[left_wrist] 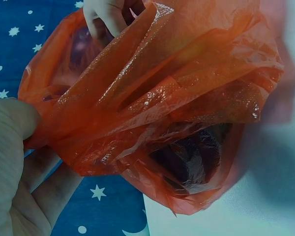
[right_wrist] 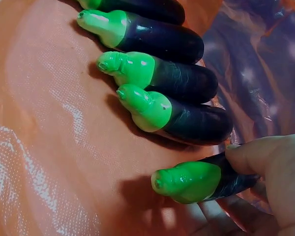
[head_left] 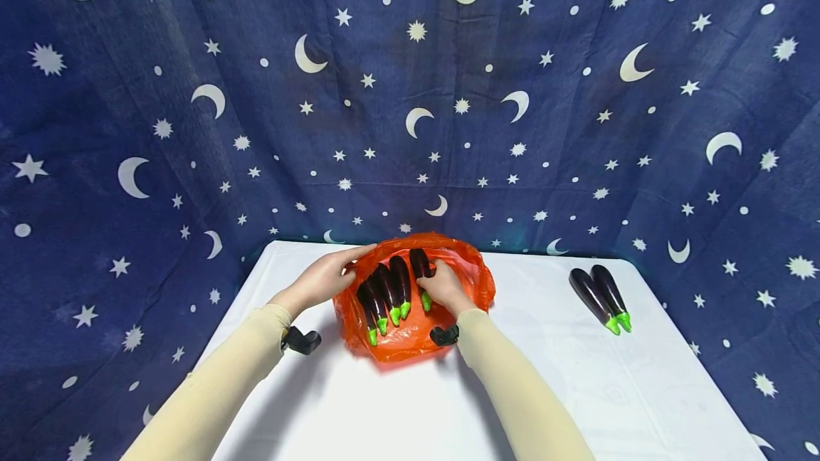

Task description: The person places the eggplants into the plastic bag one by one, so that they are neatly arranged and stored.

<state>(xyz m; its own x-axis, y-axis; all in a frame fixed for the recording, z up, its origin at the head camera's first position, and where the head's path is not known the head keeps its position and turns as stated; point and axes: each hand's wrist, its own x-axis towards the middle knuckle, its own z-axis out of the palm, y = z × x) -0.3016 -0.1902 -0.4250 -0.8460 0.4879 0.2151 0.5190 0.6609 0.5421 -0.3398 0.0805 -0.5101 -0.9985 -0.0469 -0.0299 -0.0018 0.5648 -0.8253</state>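
In the head view, the left arm slants up from the lower left of the frame, its hand point(head_left: 320, 282) turned in toward the upper left rim of a red plastic bag point(head_left: 410, 348) just below the centre. The left wrist view shows that hand at the left edge, thumb over the plastic and fingers behind it, pinching the film. The right arm rises from the lower right of centre and leans left, and the right hand point(head_left: 446, 287) reaches into the bag's mouth; in the lower right of the right wrist view, its thumb and fingers pinch the dark body of one eggplant point(right_wrist: 187, 182), green stem end pointing left. Four more eggplants point(head_left: 387, 290) lie side by side in the bag, left of the held one in the head view — stem ends toward the bottom of the frame. Two others point(head_left: 591, 295) lie together at the right, on the white tablecloth point(head_left: 538, 347).
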